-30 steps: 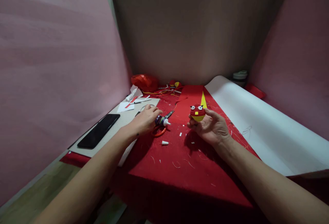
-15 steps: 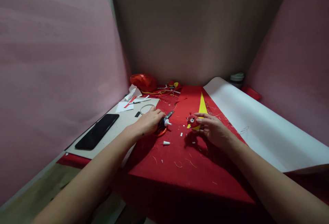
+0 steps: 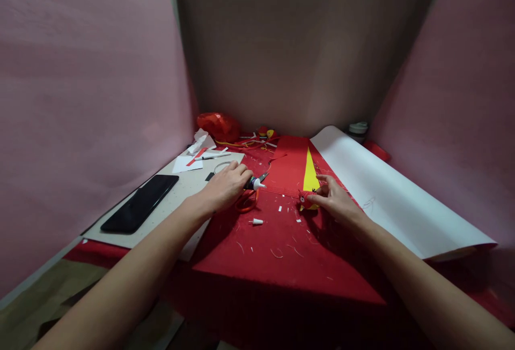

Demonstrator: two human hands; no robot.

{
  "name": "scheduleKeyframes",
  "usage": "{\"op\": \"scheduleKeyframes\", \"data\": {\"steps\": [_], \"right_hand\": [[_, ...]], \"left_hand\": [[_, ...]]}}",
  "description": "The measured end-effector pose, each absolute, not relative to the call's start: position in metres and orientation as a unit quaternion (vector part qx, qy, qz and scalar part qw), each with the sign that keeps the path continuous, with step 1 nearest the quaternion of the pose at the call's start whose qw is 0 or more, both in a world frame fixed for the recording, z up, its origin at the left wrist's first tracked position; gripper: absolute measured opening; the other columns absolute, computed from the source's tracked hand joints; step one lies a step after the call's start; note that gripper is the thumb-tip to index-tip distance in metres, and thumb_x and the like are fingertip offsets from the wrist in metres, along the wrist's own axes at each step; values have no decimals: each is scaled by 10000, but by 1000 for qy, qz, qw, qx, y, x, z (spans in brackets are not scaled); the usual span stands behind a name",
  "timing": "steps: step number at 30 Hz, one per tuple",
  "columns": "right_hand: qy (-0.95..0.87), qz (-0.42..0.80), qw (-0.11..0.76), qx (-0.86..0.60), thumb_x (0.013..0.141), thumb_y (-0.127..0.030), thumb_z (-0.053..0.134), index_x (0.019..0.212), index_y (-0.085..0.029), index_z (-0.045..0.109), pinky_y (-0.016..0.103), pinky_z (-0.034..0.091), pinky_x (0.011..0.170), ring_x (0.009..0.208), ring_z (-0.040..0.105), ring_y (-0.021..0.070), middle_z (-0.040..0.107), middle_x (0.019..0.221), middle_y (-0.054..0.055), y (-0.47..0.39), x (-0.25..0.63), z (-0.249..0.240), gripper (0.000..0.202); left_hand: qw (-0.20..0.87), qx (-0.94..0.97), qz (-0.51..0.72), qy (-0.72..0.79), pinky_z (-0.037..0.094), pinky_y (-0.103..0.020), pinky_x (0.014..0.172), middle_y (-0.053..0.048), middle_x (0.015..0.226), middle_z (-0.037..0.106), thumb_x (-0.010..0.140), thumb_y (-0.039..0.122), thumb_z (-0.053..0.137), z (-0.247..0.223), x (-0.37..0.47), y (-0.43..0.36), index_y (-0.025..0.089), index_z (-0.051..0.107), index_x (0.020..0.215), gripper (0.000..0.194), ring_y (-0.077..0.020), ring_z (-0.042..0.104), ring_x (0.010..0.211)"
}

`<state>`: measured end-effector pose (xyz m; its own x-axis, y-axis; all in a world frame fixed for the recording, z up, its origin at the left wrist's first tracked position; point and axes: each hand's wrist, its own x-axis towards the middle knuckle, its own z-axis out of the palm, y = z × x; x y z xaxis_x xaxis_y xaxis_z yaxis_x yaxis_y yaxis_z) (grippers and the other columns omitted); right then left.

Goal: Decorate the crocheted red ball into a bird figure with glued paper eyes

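Observation:
My left hand (image 3: 228, 185) is closed around a dark glue tube (image 3: 254, 183) whose white nozzle points to the right. Just below and behind the tube lie scissors with orange handles (image 3: 247, 201); their blades are partly hidden. My right hand (image 3: 333, 198) grips a small red and yellow bird figure (image 3: 307, 200) with white eyes, low over the red cloth. A white cap (image 3: 256, 222) lies on the cloth between my hands. Beyond the bird are red corrugated paper (image 3: 290, 165) and a yellow strip (image 3: 310, 175).
On the left, a grey board (image 3: 181, 200) bears a black phone (image 3: 140, 203), white paper (image 3: 185, 164) and a pen (image 3: 212, 156). A red plastic bag (image 3: 218, 126) sits at the back. A large white sheet (image 3: 386, 194) curls along the right. Paper scraps and threads dot the red cloth (image 3: 265, 264).
The bird figure has been tilted in my right hand, and its face is turned further aside. My left hand has raised the tube slightly off the scissors. The view has shifted a little.

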<state>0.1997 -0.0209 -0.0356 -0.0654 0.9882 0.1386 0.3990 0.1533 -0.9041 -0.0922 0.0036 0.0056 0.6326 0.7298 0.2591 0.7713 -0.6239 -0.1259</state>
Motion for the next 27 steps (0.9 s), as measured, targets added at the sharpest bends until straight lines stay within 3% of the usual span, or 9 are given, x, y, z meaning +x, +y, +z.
{"op": "scheduleKeyframes", "data": {"steps": [3, 6, 9, 10, 13, 18, 22, 27], "right_hand": [[-633, 306, 413, -580, 701, -371, 678, 1253, -179, 476, 427, 472, 674, 800, 627, 297, 646, 886, 105, -22, 203, -31, 618], [-642, 151, 443, -607, 744, -333, 624, 1179, -156, 515, 448, 457, 733, 826, 599, 290, 621, 934, 129, -34, 200, -22, 482], [-699, 29, 489, -521, 807, -238, 553, 1101, -186, 546, 432, 448, 769, 879, 578, 275, 610, 985, 132, -53, 180, -17, 298], [-740, 37, 469, -480, 826, -207, 528, 1070, -207, 558, 413, 453, 759, 879, 578, 262, 612, 987, 122, -60, 169, -17, 245], [-866, 90, 299, -391, 825, -148, 500, 947, -217, 589, 388, 453, 763, 901, 564, 254, 615, 954, 107, -71, 130, -20, 166], [-884, 64, 165, -433, 847, -140, 480, 834, -183, 592, 353, 435, 695, 819, 534, 235, 608, 910, 121, -63, 87, -32, 121], [-879, 61, 170, -441, 864, -125, 478, 768, -193, 581, 346, 417, 689, 811, 535, 230, 615, 889, 118, -53, 85, -41, 156], [-793, 240, 329, -453, 870, -204, 529, 731, -215, 532, 328, 410, 636, 639, 513, 172, 580, 701, 28, -54, 100, -33, 140]], "left_hand": [[123, -893, -92, -422, 394, -350, 774, -140, 1009, 594, 864, 111, 443, 21, -94, -11, 141, 596, 981, 196, -253, 479, 921], [145, -885, -87, -434, 412, -362, 792, -135, 997, 607, 889, 120, 407, 31, -98, -23, 142, 602, 983, 217, -251, 487, 921], [156, -885, -90, -430, 412, -378, 834, -118, 977, 612, 894, 140, 424, 33, -106, -30, 150, 601, 1017, 216, -243, 502, 917], [153, -886, -94, -428, 413, -380, 839, -112, 970, 612, 890, 153, 440, 32, -109, -32, 156, 600, 1027, 210, -241, 506, 914], [141, -887, -115, -424, 422, -382, 833, -105, 962, 607, 892, 227, 480, 32, -117, -39, 166, 592, 1057, 208, -256, 499, 942], [144, -880, -120, -436, 434, -397, 833, -116, 975, 590, 874, 245, 515, 33, -126, -55, 150, 588, 1075, 234, -285, 470, 972], [117, -882, -118, -442, 431, -413, 857, -113, 992, 587, 855, 236, 534, 30, -134, -62, 156, 583, 1130, 291, -289, 464, 994], [60, -886, -126, -442, 415, -403, 876, -93, 1019, 584, 856, 261, 556, 29, -141, -66, 177, 580, 1131, 289, -272, 452, 1011]]}}
